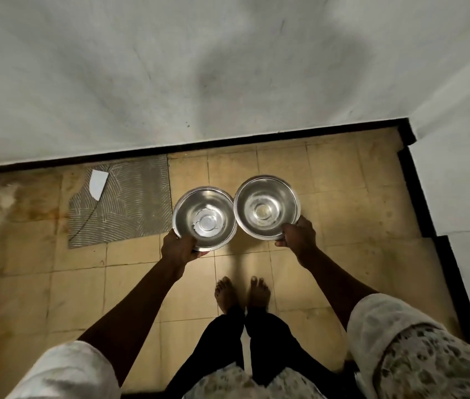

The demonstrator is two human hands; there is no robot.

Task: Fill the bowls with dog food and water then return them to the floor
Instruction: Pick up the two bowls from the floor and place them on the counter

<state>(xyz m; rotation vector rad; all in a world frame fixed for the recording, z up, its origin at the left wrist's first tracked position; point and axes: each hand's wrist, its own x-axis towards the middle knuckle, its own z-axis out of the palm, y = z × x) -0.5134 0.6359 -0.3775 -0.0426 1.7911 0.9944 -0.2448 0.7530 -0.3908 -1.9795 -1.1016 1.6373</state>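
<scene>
The person stood barefoot on the tan tiled floor (141, 283), facing the black skirting (228, 141) at the foot of the pale wall (170, 67), with both arms stretched out toward it. Each hand carried a steel bowl, and both bowls were held up off the tiles, on the near side of the skirting and beyond the toes (242, 292). The left hand (179, 249) gripped the left bowl (213, 205) at the rim farthest from the skirting, with the fingers curled under the edge. The right hand (297, 231) pinched the right bowl (267, 208) the same way, thumb on the rim and fingers tucked beneath. The right bowl sat slightly closer to the skirting than the left one, and their rims met or very nearly met. Shiny metal showed inside both. A pale glare lay in the base of the left bowl, and I could not tell whether that was water. Up against the skirting, to the left of the bowls, lay a grey ridged patch (130, 208) with a white shard (99, 182) on it.
</scene>
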